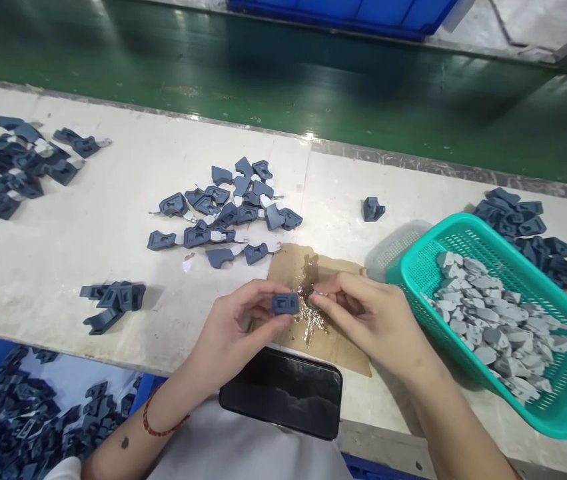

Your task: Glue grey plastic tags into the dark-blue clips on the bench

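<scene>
The left hand (243,319) pinches a dark blue block (284,304) between thumb and fingers, apparently so its recessed face stays uncovered. That face is turned upward; the block's long axis runs roughly left to right, its free end pointing toward the right hand (370,308). There the grip closes on a small pale piece (318,293), mostly hidden. Both sit above brown cardboard (350,350), which probably shields the worktop (343,190) from the glistening patch (312,323). The green basket (560,420) stands beside the right forearm, perhaps for easy reach.
</scene>
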The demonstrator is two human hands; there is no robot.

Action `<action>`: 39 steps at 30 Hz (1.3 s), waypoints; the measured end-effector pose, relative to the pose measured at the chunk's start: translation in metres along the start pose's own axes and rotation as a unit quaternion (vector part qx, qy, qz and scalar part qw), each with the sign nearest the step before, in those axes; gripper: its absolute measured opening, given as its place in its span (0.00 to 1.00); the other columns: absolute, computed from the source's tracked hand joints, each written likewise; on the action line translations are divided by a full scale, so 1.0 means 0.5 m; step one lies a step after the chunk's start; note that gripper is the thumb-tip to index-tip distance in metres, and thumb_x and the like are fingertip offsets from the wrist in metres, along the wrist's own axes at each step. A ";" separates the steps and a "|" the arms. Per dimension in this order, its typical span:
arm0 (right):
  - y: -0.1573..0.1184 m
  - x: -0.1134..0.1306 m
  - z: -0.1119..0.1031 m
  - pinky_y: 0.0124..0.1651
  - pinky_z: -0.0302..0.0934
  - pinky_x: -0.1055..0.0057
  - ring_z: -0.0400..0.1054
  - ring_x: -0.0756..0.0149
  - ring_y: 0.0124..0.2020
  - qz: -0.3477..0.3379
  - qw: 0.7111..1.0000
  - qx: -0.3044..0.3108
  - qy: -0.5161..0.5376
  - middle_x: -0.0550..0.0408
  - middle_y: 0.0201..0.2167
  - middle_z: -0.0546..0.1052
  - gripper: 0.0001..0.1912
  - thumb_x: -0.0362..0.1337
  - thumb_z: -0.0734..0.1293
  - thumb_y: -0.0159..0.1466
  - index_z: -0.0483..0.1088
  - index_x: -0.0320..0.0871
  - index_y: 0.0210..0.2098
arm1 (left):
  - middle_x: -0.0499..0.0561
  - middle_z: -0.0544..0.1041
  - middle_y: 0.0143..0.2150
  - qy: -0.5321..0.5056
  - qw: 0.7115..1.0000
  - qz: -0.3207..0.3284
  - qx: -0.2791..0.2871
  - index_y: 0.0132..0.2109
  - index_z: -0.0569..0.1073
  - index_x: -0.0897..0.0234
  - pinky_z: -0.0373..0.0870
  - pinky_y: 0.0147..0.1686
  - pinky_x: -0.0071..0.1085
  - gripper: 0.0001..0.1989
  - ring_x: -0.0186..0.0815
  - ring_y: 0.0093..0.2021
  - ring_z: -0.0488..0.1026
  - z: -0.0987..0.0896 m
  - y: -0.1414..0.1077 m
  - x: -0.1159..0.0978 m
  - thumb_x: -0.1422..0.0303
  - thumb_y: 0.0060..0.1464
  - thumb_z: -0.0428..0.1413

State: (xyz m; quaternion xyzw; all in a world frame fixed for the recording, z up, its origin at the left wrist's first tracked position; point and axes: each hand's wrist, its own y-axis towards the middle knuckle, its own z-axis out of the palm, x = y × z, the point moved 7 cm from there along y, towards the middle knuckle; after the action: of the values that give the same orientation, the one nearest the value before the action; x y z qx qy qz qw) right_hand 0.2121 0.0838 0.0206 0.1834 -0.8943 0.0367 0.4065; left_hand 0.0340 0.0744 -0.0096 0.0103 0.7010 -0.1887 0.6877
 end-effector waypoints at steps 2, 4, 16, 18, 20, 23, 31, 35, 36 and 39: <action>0.003 0.004 0.007 0.32 0.60 0.73 0.69 0.70 0.29 -0.015 1.000 0.014 0.000 0.57 0.29 0.77 0.08 0.30 0.66 0.71 0.73 0.42 0.34 | 0.48 0.85 0.42 0.004 1.000 0.006 -0.002 0.46 0.80 0.59 0.79 0.45 0.24 0.09 0.33 0.43 0.82 -0.001 -0.001 0.004 0.69 0.58 0.65; 0.004 0.006 0.008 0.32 0.59 0.73 0.68 0.70 0.29 -0.022 1.000 0.010 -0.003 0.58 0.28 0.75 0.09 0.30 0.66 0.71 0.72 0.42 0.33 | 0.49 0.84 0.43 0.001 1.000 0.007 0.000 0.47 0.80 0.59 0.79 0.46 0.24 0.10 0.34 0.44 0.81 0.000 -0.003 0.007 0.70 0.58 0.65; -0.004 -0.037 -0.012 0.26 0.62 0.76 0.70 0.70 0.24 0.132 0.970 -0.068 0.192 0.58 0.25 0.78 0.09 0.40 0.71 0.69 0.75 0.45 0.32 | 0.48 0.83 0.43 0.007 0.998 0.065 -0.005 0.45 0.80 0.58 0.76 0.46 0.24 0.09 0.32 0.45 0.80 -0.004 -0.010 -0.012 0.74 0.57 0.66; -0.005 -0.042 -0.010 0.24 0.62 0.77 0.68 0.72 0.21 0.163 0.941 -0.075 0.288 0.58 0.22 0.77 0.12 0.41 0.72 0.68 0.74 0.44 0.30 | 0.48 0.84 0.43 -0.011 0.997 0.077 -0.007 0.44 0.80 0.59 0.76 0.44 0.23 0.09 0.33 0.46 0.80 -0.005 -0.010 -0.016 0.75 0.56 0.66; -0.005 -0.041 -0.002 0.23 0.63 0.77 0.68 0.72 0.19 0.175 0.915 -0.067 0.358 0.58 0.20 0.77 0.13 0.41 0.73 0.67 0.73 0.44 0.29 | 0.49 0.84 0.44 -0.064 0.995 0.074 -0.005 0.41 0.78 0.60 0.77 0.42 0.23 0.08 0.33 0.45 0.81 -0.005 -0.009 -0.016 0.75 0.56 0.66; -0.005 -0.036 0.012 0.23 0.66 0.77 0.69 0.72 0.18 0.176 0.886 -0.058 0.425 0.57 0.21 0.79 0.14 0.42 0.74 0.67 0.71 0.44 0.29 | 0.49 0.84 0.44 -0.112 0.992 0.062 -0.004 0.39 0.74 0.62 0.78 0.42 0.24 0.09 0.32 0.42 0.82 -0.004 -0.009 -0.012 0.76 0.56 0.66; -0.003 -0.019 0.034 0.26 0.73 0.74 0.75 0.68 0.21 0.158 0.859 -0.041 0.486 0.58 0.22 0.80 0.10 0.43 0.75 0.65 0.77 0.44 0.37 | 0.49 0.86 0.48 -0.112 0.989 0.098 0.006 0.43 0.73 0.60 0.80 0.43 0.20 0.10 0.31 0.47 0.84 0.000 -0.017 -0.024 0.79 0.60 0.63; -0.002 -0.012 0.033 0.28 0.75 0.73 0.77 0.67 0.23 0.164 0.851 -0.031 0.499 0.56 0.23 0.82 0.10 0.43 0.77 0.63 0.78 0.43 0.37 | 0.48 0.86 0.50 -0.096 0.987 0.126 -0.008 0.50 0.78 0.57 0.81 0.46 0.21 0.17 0.34 0.52 0.83 -0.006 -0.021 -0.030 0.81 0.58 0.64; -0.003 -0.010 0.033 0.27 0.75 0.74 0.76 0.68 0.21 0.160 0.849 -0.031 0.503 0.57 0.23 0.82 0.09 0.42 0.77 0.64 0.78 0.43 0.36 | 0.48 0.86 0.51 -0.093 0.987 0.128 -0.010 0.50 0.79 0.57 0.81 0.48 0.22 0.17 0.34 0.52 0.83 -0.007 -0.022 -0.030 0.81 0.58 0.64; -0.004 -0.001 0.033 0.25 0.73 0.77 0.75 0.71 0.19 0.145 0.855 -0.038 0.497 0.57 0.23 0.81 0.09 0.41 0.76 0.65 0.77 0.43 0.32 | 0.46 0.86 0.51 -0.096 0.986 0.134 -0.008 0.47 0.82 0.55 0.81 0.51 0.24 0.16 0.33 0.52 0.83 -0.006 -0.022 -0.033 0.81 0.58 0.64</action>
State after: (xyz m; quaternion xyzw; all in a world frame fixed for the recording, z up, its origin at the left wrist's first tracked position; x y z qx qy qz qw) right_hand 0.2017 0.0786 0.0090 -0.0067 -0.5902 0.1480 0.7935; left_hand 0.0287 0.0689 0.0091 0.0811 0.6255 -0.0894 0.7708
